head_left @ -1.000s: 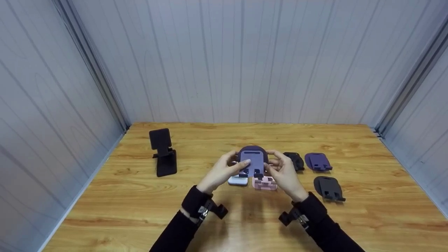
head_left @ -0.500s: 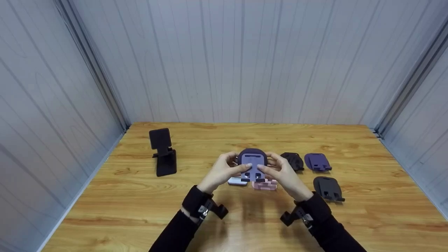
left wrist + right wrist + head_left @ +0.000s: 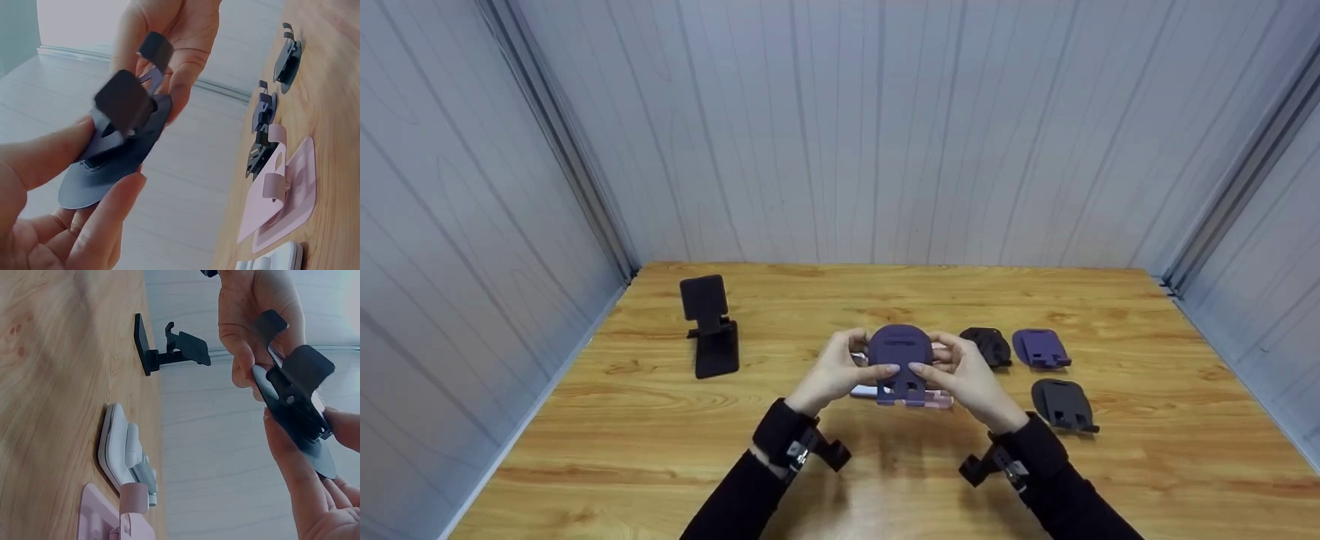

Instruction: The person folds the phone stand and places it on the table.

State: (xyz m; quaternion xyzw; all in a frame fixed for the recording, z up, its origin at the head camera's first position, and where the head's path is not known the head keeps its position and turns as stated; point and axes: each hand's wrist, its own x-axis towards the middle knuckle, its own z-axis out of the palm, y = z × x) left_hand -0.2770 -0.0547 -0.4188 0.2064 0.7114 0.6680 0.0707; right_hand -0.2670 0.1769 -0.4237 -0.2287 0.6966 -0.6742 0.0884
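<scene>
In the head view, a dark purple folding phone stand [image 3: 900, 347] is held up over the table between both hands. My left hand [image 3: 834, 373] grips its left side, thumb on the front plate and fingers behind. On the opposite side my right hand [image 3: 973, 377] pinches it, thumb also on the front. The stand's two hooked lips point down toward me. In the left wrist view the stand's round base [image 3: 84, 188] and the hinged plate above it lie close together, between thumb and fingers. Both lips [image 3: 306, 368] show in the right wrist view.
A pink stand [image 3: 275, 197] and a white stand [image 3: 121, 447] lie just below the hands. To the right are a black stand [image 3: 988, 346], a purple one [image 3: 1042, 347] and a dark grey one [image 3: 1063, 405]. An unfolded black stand [image 3: 709, 326] stands left.
The held purple stand has come down slightly and tilted, its front turning darker. My right thumb has moved from the stand's lower right edge onto its front plate.
</scene>
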